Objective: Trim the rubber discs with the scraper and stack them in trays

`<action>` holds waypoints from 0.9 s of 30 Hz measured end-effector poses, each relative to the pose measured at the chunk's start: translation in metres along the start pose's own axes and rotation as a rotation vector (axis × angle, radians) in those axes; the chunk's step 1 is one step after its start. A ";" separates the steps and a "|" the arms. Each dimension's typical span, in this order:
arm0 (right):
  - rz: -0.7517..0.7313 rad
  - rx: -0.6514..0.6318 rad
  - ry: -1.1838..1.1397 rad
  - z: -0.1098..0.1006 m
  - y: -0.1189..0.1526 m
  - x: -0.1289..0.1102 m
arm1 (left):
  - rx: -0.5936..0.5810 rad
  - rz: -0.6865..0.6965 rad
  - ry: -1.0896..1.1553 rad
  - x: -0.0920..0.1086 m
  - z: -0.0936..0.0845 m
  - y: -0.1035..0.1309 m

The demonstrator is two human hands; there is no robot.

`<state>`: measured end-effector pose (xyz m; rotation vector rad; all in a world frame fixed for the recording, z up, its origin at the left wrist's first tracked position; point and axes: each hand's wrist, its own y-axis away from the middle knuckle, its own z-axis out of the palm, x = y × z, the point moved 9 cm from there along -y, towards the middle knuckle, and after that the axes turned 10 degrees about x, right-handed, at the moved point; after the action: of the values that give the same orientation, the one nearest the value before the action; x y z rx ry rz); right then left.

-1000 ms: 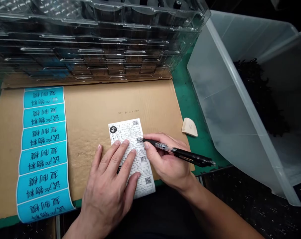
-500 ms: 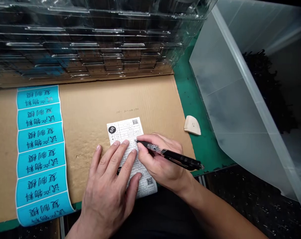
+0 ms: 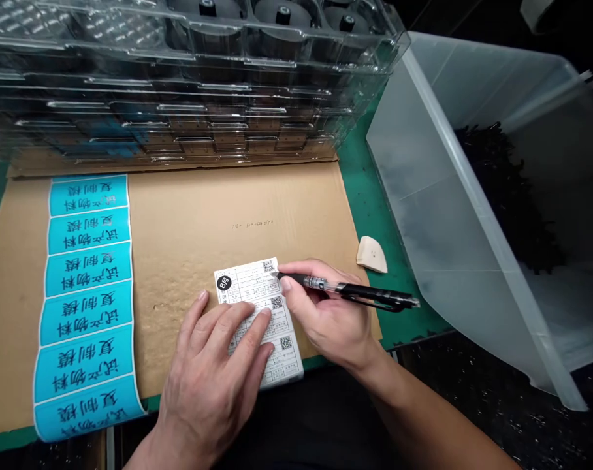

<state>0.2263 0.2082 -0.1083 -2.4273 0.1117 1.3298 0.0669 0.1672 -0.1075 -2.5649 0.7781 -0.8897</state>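
Observation:
A strip of white printed labels (image 3: pixel 277 329) with QR codes and a black round mark lies over the near edge of the cardboard (image 3: pixel 189 215). My left hand (image 3: pixel 215 359) rests on the strip's left part, fingers outstretched and slightly apart, covering some of the print. In my right hand (image 3: pixel 326 313) is a black pen (image 3: pixel 350 289), pinched between thumb and fingers. Its tip is at the top label, just below the QR code. I cannot tell whether it touches the paper.
Left on the cardboard runs a strip of blue labels (image 3: pixel 88 267). Stacked clear plastic trays (image 3: pixel 189 111) holding dark round parts stand behind. A beige rounded piece (image 3: pixel 372 254) sits at the right edge. Farther right, a translucent bin (image 3: pixel 414 170) contains black pieces.
The white label strip has shifted toward me on the cardboard. My right hand with the pen has moved to the top label's right side. The camera view has tilted up slightly.

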 end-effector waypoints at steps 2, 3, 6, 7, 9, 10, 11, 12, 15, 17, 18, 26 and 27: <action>-0.027 -0.011 0.010 0.002 -0.004 -0.002 | -0.005 -0.002 -0.011 0.000 0.001 0.000; -0.041 -0.016 0.018 0.004 -0.006 -0.004 | -0.020 0.002 -0.020 0.000 0.002 0.000; -0.073 -0.021 0.055 0.012 -0.010 -0.006 | -0.077 0.014 -0.049 0.001 0.008 0.000; -0.077 -0.020 0.067 0.015 -0.010 -0.006 | -0.088 0.013 -0.055 0.001 0.010 -0.001; -0.075 -0.008 0.082 0.017 -0.011 -0.005 | -0.101 0.000 -0.059 0.000 0.011 -0.001; -0.073 -0.003 0.087 0.018 -0.011 -0.004 | -0.108 -0.007 -0.060 0.000 0.012 -0.001; -0.071 -0.001 0.092 0.018 -0.010 -0.004 | -0.114 -0.011 -0.060 -0.001 0.012 -0.001; -0.071 0.002 0.095 0.018 -0.010 -0.003 | -0.120 -0.012 -0.060 -0.001 0.012 0.000; -0.091 0.008 0.120 0.018 -0.009 -0.005 | -0.121 -0.014 -0.059 -0.001 0.012 0.000; -0.113 0.003 0.135 0.018 -0.009 -0.006 | -0.120 -0.015 -0.058 -0.001 0.012 -0.001; -0.120 0.000 0.138 0.019 -0.009 -0.007 | -0.121 -0.015 -0.057 -0.001 0.012 -0.001; -0.010 0.034 0.003 0.011 -0.006 0.001 | -0.121 -0.014 -0.051 -0.001 0.012 -0.001; 0.018 0.031 -0.046 0.009 -0.004 0.004 | -0.123 -0.013 -0.054 -0.001 0.012 0.000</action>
<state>0.2222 0.2152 -0.1152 -2.3739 0.1405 1.3808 0.0741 0.1696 -0.1168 -2.6916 0.8252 -0.7966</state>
